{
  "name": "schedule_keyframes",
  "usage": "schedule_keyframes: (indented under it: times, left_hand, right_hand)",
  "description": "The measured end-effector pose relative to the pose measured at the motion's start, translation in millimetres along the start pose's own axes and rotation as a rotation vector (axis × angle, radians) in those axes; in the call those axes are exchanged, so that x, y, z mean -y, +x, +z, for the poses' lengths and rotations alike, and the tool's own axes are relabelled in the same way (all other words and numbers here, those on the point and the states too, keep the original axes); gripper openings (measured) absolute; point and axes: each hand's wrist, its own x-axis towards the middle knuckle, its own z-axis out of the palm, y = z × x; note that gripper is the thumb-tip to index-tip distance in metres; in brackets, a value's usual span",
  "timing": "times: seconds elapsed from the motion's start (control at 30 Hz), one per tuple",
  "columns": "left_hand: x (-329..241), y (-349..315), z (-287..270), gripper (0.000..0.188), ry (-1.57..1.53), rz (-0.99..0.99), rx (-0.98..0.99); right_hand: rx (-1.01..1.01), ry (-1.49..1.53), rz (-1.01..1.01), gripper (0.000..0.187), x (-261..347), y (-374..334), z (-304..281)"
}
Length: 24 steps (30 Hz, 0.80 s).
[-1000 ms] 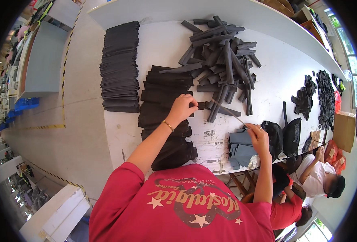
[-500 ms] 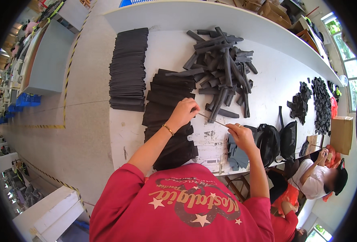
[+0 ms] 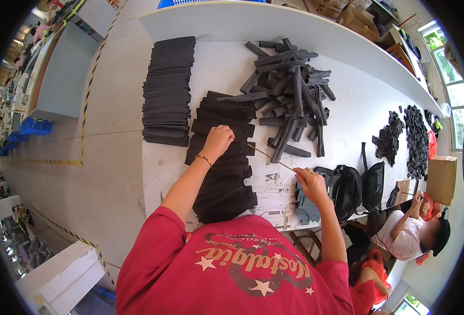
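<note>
In my right hand (image 3: 311,185) is one end of a thin rod (image 3: 272,158), gripped between closed fingers. The rod slants up to the left, and its far tip is near the edge of a spread row of black fabric pieces (image 3: 222,181). My left hand (image 3: 220,140) is over that row with its fingers curled together. Whatever they pinch, if anything, blends into the dark fabric. Beyond the rod lies a loose heap of dark grey rolled fabric tubes (image 3: 297,86).
A neat stack of dark strips (image 3: 168,89) lies at the left of the white table (image 3: 216,63). Grey pieces (image 3: 308,205), black bags (image 3: 350,186) and piles of small dark parts (image 3: 415,139) lie to the right. A co-worker in white (image 3: 402,236) sits at the right.
My left hand has moved left, away from the rod, to above the black pieces. The rod stays in my right hand, its far tip now bare and showing.
</note>
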Motion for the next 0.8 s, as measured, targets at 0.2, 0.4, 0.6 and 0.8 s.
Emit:
schedule_keyframes:
  times: [0.2, 0.4, 0.6, 0.8]
  left_hand:
    - [-2.3, -0.5, 1.1, 0.010, -0.015, 0.049, -0.038]
    - [1.4, 3.6, -12.3, 0.013, -0.223, -0.046, -0.008]
    - [-6.5, 5.6, -20.5, 0.012, -0.276, -0.016, -0.025]
    - [-33.6, 5.4, -19.8, 0.010, -0.348, 0.046, -0.018]
  right_hand:
    - [0.000, -0.008, -0.025, 0.015, -2.9, 9.8, 6.9]
    - [-0.024, -0.012, -0.023, 0.015, 0.3, 15.6, 4.8]
    - [-0.015, -0.005, -0.039, 0.016, 1.5, 16.9, 4.3]
    - [-0.002, 0.040, -0.030, 0.018, 12.5, 28.8, 27.7]
